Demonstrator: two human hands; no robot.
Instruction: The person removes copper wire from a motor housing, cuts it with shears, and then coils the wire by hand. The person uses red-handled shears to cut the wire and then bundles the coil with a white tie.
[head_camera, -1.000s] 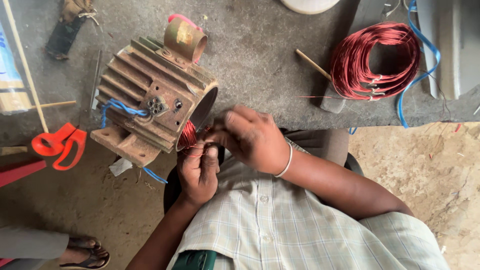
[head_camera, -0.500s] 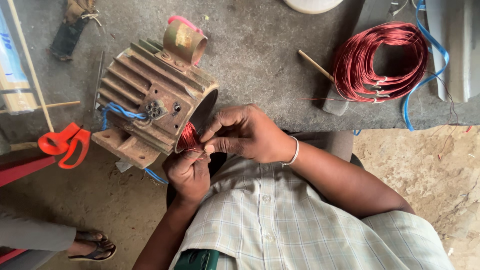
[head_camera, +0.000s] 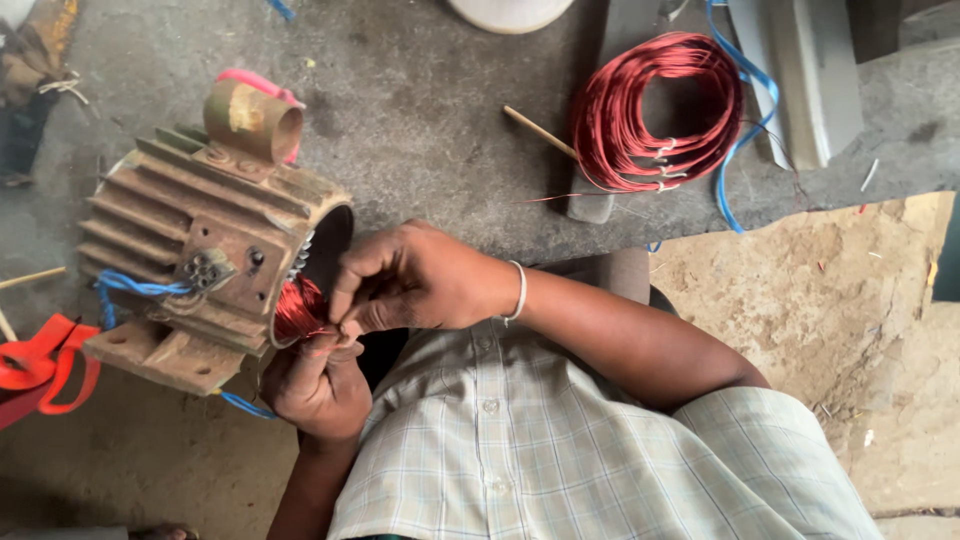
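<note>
A rusty finned motor housing (head_camera: 200, 260) lies on its side on the grey floor, its open end facing me. Red copper winding wire (head_camera: 298, 312) bulges out of that opening. My left hand (head_camera: 315, 385) sits just below the opening, fingers closed around the red wire. My right hand (head_camera: 410, 280), with a metal bangle on the wrist, is directly above it, fingertips pinching the same wire at the rim of the housing. Blue wires (head_camera: 135, 288) run from the terminal block on the housing's side.
A loose coil of red copper wire (head_camera: 655, 110) tied with blue cord lies at upper right beside a thin wooden stick (head_camera: 540, 132). Orange plastic straps (head_camera: 45, 365) lie at the left edge. A white round container (head_camera: 510, 12) sits at the top. Sandy ground is at the right.
My right hand has moved left and closer to the housing opening, closing down onto the red wire above my left hand. The view has shifted slightly.
</note>
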